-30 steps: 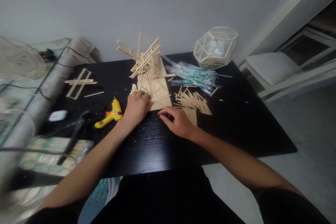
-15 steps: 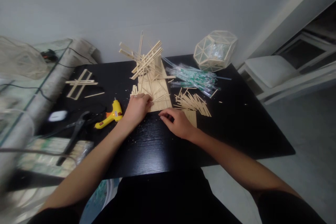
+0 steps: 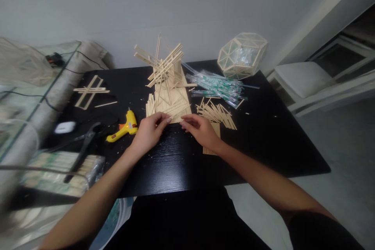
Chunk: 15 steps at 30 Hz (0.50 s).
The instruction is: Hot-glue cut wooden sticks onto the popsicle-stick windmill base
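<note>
A wooden windmill model (image 3: 164, 71) with lattice blades stands at the back of a base of wooden sticks laid side by side (image 3: 175, 99). At the base's front edge, my left hand (image 3: 150, 131) has thumb and forefinger pinched together. Facing it across a small gap, my right hand (image 3: 202, 129) is also closed in a pinch near the front right corner. What either pinch holds is too small to make out. Loose sticks (image 3: 219, 114) lie heaped right of the base. A narrow slatted panel (image 3: 211, 149) is partly under my right wrist.
A yellow glue gun (image 3: 126, 128) and black-handled pliers (image 3: 86, 146) lie to the left, with a crossed-stick frame (image 3: 91, 91) behind. Green-and-clear plastic wrappers (image 3: 218, 86) and a polyhedral stick frame (image 3: 243, 56) occupy the back right. Packaged sticks (image 3: 63, 170) lie front left.
My left hand has drawn back from the top of the base to its front edge. My right hand has moved slightly forward to the base's edge, uncovering more of the slatted panel.
</note>
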Each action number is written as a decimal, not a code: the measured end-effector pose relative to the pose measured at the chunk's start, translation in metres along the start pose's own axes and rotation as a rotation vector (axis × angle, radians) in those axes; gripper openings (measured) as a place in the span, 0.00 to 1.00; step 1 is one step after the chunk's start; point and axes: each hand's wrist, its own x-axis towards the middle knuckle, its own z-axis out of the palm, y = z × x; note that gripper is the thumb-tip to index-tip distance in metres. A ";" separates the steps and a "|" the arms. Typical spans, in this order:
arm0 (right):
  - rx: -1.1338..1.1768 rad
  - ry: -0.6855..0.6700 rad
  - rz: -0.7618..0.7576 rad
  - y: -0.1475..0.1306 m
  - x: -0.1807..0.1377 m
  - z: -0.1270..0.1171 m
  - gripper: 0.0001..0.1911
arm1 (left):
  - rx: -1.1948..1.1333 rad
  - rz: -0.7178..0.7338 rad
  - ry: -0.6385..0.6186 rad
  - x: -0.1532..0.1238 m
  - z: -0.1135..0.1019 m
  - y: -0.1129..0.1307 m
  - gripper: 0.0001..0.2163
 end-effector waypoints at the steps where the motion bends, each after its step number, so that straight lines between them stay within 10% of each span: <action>1: 0.079 -0.034 0.034 -0.001 0.001 -0.001 0.14 | -0.069 -0.026 -0.022 -0.008 0.002 0.001 0.13; 15: 0.235 -0.115 0.176 -0.008 -0.003 0.003 0.21 | -0.184 -0.084 -0.148 -0.065 0.028 0.006 0.15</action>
